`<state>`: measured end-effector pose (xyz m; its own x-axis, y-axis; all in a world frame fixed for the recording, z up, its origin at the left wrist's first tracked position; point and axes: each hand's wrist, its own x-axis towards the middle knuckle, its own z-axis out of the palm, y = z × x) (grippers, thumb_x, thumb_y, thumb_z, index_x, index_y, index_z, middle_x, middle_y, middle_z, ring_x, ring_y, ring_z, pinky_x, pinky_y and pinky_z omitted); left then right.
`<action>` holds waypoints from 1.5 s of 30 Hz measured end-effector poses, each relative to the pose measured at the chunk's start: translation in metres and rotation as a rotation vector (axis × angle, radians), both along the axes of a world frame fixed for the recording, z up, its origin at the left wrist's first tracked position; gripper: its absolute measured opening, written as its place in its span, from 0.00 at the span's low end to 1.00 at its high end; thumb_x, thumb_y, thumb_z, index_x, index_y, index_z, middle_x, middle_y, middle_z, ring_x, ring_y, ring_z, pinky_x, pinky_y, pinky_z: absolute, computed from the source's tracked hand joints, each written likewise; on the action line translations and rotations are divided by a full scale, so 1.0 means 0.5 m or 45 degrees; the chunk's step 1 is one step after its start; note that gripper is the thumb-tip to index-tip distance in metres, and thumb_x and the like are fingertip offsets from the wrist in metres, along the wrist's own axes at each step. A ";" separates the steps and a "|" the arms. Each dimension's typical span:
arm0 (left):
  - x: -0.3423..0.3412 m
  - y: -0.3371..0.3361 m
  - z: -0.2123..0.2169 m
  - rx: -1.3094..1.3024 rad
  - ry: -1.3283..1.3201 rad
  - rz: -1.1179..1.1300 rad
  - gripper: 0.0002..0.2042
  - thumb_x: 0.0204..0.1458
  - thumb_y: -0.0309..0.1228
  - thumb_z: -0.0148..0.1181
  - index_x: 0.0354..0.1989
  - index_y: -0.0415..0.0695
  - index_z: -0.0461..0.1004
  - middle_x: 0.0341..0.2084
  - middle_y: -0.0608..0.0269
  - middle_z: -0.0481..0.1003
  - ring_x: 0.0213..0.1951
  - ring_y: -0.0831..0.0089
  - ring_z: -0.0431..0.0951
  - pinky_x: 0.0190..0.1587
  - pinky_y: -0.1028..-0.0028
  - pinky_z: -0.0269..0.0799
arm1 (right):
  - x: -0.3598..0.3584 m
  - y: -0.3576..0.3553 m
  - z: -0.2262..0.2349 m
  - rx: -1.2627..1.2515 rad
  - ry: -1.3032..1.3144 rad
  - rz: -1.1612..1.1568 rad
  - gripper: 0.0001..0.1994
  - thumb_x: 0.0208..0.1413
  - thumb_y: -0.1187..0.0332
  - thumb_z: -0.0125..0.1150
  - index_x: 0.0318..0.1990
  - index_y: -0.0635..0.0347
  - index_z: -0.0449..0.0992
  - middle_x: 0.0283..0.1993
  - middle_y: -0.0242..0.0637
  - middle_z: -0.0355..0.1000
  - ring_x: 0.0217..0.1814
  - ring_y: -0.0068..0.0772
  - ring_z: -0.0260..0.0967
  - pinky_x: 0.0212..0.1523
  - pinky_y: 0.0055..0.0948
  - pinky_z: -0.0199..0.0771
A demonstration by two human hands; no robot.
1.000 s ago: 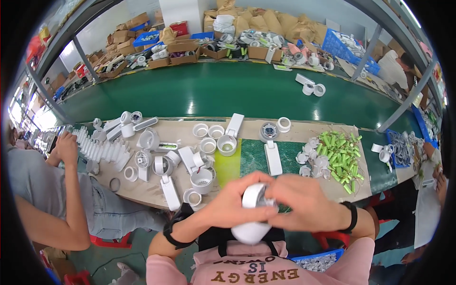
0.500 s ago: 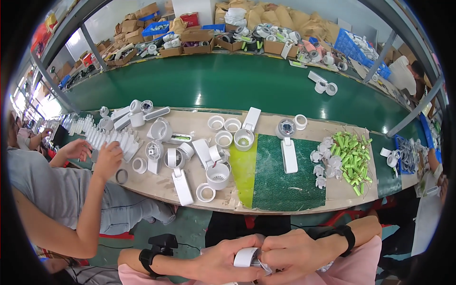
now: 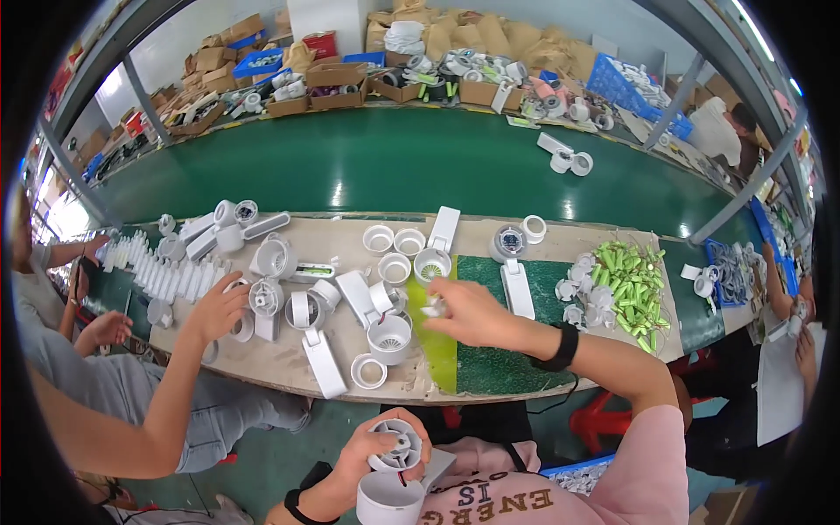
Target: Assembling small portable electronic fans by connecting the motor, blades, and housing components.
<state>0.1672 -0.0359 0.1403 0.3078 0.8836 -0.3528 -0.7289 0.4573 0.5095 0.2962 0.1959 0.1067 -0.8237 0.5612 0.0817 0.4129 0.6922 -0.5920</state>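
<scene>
My left hand [image 3: 372,451] is low near my chest, closed around a white round grille part [image 3: 395,444]. Just under it sits a white cylindrical housing [image 3: 388,500] against my lap. My right hand [image 3: 468,313] is stretched out over the workbench, above the yellow-green strip [image 3: 435,350], and pinches a small white piece [image 3: 434,306]. A white round cup with a vented bottom [image 3: 389,337] stands just left of that hand, and a white ring [image 3: 368,371] lies closer to the bench edge.
The beige workbench [image 3: 289,367] holds several white housings, rings and flat handles. A dark green mat [image 3: 499,350] and a pile of green cylinders [image 3: 632,284] lie to the right. A co-worker's hand [image 3: 217,308] reaches onto the bench from the left. A green conveyor [image 3: 394,166] runs behind.
My right hand left the white part held at my chest and reached forward to the bench, picking up a small white piece. My left hand kept the part. The co-worker's hand moved onto the bench.
</scene>
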 end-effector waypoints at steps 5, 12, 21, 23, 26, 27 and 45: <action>-0.031 0.015 -0.062 -0.039 -0.364 0.171 0.19 0.42 0.36 0.54 0.37 0.33 0.66 0.26 0.43 0.69 0.21 0.66 0.68 0.24 0.71 0.64 | 0.027 0.059 0.017 0.000 0.011 -0.078 0.30 0.45 0.62 0.62 0.55 0.66 0.62 0.47 0.52 0.67 0.39 0.41 0.71 0.37 0.32 0.73; -0.093 0.036 -0.102 0.063 -0.290 0.337 0.24 0.44 0.46 0.46 0.38 0.34 0.67 0.21 0.47 0.68 0.13 0.70 0.63 0.17 0.72 0.55 | 0.243 0.378 0.202 0.148 -0.265 -0.692 0.19 0.39 0.63 0.65 0.39 0.67 0.75 0.32 0.41 0.74 0.34 0.32 0.72 0.35 0.27 0.71; -0.112 0.075 -0.117 -0.058 -0.171 0.502 0.25 0.45 0.49 0.48 0.33 0.33 0.67 0.14 0.54 0.68 0.09 0.73 0.61 0.11 0.77 0.58 | 0.321 0.719 0.062 0.252 -0.509 -1.000 0.30 0.31 0.64 0.70 0.48 0.57 0.70 0.45 0.46 0.69 0.46 0.42 0.68 0.44 0.39 0.69; -0.135 0.073 -0.108 0.084 -0.330 0.403 0.24 0.48 0.48 0.48 0.37 0.33 0.67 0.20 0.52 0.71 0.14 0.68 0.67 0.17 0.71 0.65 | 0.291 0.745 0.028 0.293 -0.577 -1.017 0.38 0.26 0.58 0.72 0.54 0.51 0.67 0.52 0.50 0.65 0.54 0.47 0.63 0.54 0.43 0.61; -0.200 0.135 -0.165 0.063 -0.258 0.339 0.24 0.47 0.47 0.49 0.36 0.33 0.67 0.20 0.52 0.71 0.15 0.68 0.67 0.18 0.71 0.65 | 0.274 0.790 -0.037 0.182 -0.722 -1.093 0.49 0.21 0.45 0.73 0.59 0.48 0.61 0.60 0.54 0.55 0.63 0.54 0.52 0.62 0.47 0.48; -0.219 0.140 -0.172 0.067 -0.206 0.313 0.23 0.47 0.46 0.49 0.36 0.33 0.67 0.20 0.52 0.71 0.15 0.68 0.68 0.18 0.71 0.65 | 0.272 0.803 -0.057 0.224 -0.714 -1.178 0.51 0.20 0.43 0.72 0.60 0.49 0.60 0.60 0.56 0.55 0.64 0.57 0.50 0.63 0.50 0.45; -0.530 -0.066 -0.281 0.037 0.823 -0.052 0.16 0.43 0.39 0.52 0.29 0.36 0.70 0.21 0.53 0.72 0.20 0.65 0.69 0.24 0.69 0.66 | 0.226 0.756 -0.032 -0.239 -0.680 -1.278 0.44 0.23 0.53 0.67 0.58 0.49 0.60 0.58 0.43 0.49 0.58 0.48 0.50 0.39 0.47 0.74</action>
